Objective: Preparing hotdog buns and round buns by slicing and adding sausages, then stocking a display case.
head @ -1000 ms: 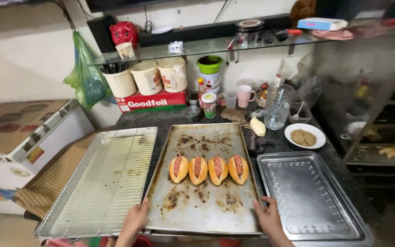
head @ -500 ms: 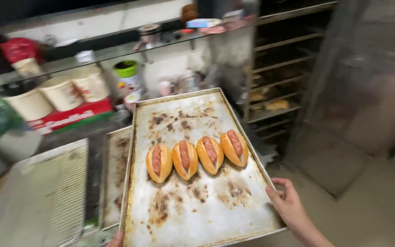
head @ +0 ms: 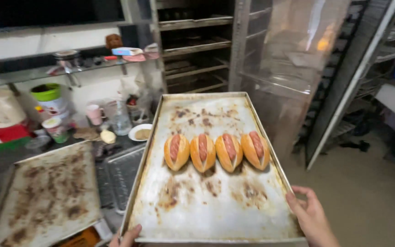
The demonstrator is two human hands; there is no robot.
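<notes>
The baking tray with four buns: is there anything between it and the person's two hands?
Nothing visible. The left hand grips the baking tray at its near left corner, the right hand at its near right edge, both directly on the metal.

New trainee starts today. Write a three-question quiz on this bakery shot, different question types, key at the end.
1. How many sausage buns lie on the baking tray that the person holds?
2. True or false: the right hand grips the tray's right edge.
3. Where does the second stained tray lie? A) on the counter to the left B) in the rack C) on the floor

Key
1. Four, side by side in one row.
2. True; the left hand holds the near edge at the left corner.
3. A
</notes>
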